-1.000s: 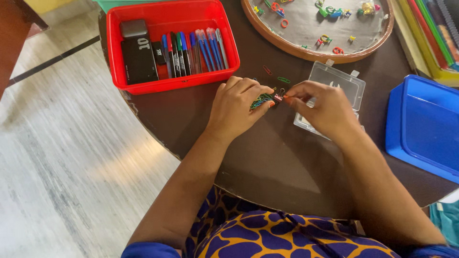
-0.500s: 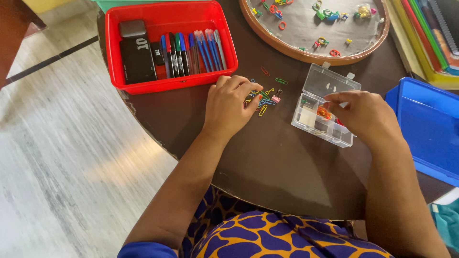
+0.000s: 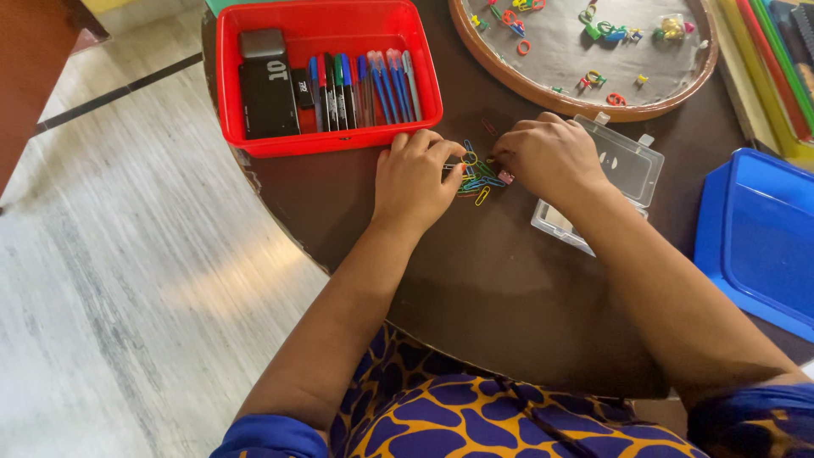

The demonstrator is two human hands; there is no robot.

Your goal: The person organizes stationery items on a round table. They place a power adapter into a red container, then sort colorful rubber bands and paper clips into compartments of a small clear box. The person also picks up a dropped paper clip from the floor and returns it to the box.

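Curling both grips over the paper clips [image 3: 477,174], left hand [image 3: 417,178] fingertips touching, right hand [image 3: 549,157] closure hidden.

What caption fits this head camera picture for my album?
Left hand and right hand meet over colourful paper clips on a dark table, near a red tray.

Even, soft daylight; scene bright overall. Diffuse glare patch on the pale floor [image 3: 195,297] at left. Dark round table [image 3: 475,288] shows faint sheen, weak shadows beneath both forearms. Focus sharp centrally; slight wide-angle stretching at edges.
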